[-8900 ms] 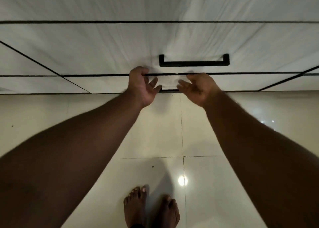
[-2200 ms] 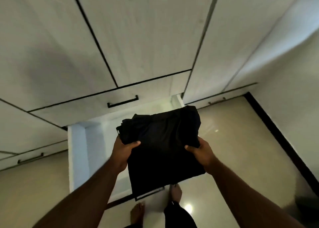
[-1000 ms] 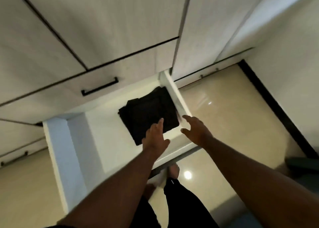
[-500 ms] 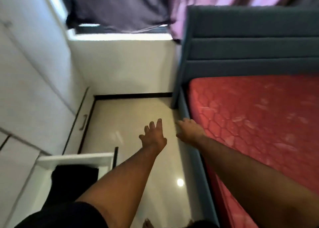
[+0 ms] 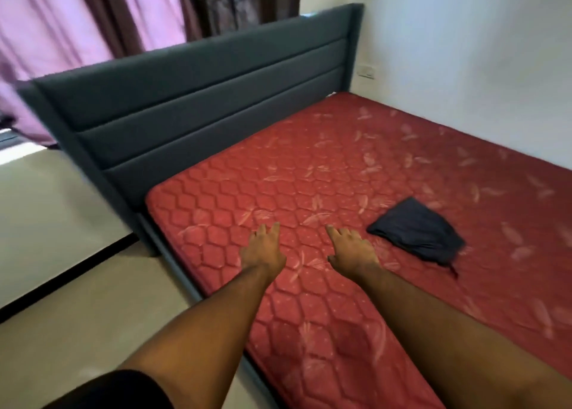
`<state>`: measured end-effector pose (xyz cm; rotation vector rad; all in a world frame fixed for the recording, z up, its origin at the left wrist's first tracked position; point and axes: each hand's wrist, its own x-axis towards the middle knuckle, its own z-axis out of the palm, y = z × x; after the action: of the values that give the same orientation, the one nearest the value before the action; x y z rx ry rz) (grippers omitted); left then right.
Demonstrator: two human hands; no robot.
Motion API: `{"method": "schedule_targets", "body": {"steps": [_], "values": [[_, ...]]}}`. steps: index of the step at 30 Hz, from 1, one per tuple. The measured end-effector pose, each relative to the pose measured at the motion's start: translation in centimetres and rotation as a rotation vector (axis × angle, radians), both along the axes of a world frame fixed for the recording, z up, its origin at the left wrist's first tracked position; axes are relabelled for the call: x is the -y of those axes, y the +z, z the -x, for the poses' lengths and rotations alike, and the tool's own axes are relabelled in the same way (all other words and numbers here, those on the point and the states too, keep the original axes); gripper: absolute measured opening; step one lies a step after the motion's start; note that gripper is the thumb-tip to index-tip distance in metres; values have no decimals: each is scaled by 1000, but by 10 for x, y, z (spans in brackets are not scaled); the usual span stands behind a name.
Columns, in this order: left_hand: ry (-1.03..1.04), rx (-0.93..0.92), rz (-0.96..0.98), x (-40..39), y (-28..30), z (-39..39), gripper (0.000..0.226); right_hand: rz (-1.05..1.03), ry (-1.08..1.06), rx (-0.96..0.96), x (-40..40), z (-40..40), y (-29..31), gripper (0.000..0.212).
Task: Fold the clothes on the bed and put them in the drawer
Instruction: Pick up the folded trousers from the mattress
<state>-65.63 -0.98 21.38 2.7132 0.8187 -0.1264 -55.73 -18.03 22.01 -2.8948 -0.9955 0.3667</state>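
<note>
A: Hands, left to right?
B: Two. The left hand (image 5: pixel 263 249) and the right hand (image 5: pixel 351 251) reach over the red mattress (image 5: pixel 309 179), fingers relaxed and spread, holding nothing.
A: Clothes?
B: One dark garment (image 5: pixel 416 234), right of the right hand, apart from it. No readable writing.

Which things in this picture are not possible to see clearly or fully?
- Dark garment, head view: bunched, so its type is unclear.
- Drawer: outside the frame.
- Mattress: cut by the right edge; forearms cover its near part.
- Wall socket: too small.
- Left hand, right hand: palms hidden.
</note>
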Motion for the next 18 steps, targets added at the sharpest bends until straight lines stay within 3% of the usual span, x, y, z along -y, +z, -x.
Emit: {"method": "schedule_targets", "body": {"steps": [9, 14, 18], "values": [[-263, -120, 46, 82, -60, -189, 80, 40, -240, -61, 89, -153, -56, 67], [-331, -228, 132, 109, -128, -281, 80, 94, -356, -143, 130, -222, -125, 59], [-333, -315, 195, 114, -198, -340, 81, 126, -427, -228, 149, -267, -196, 65]]}}
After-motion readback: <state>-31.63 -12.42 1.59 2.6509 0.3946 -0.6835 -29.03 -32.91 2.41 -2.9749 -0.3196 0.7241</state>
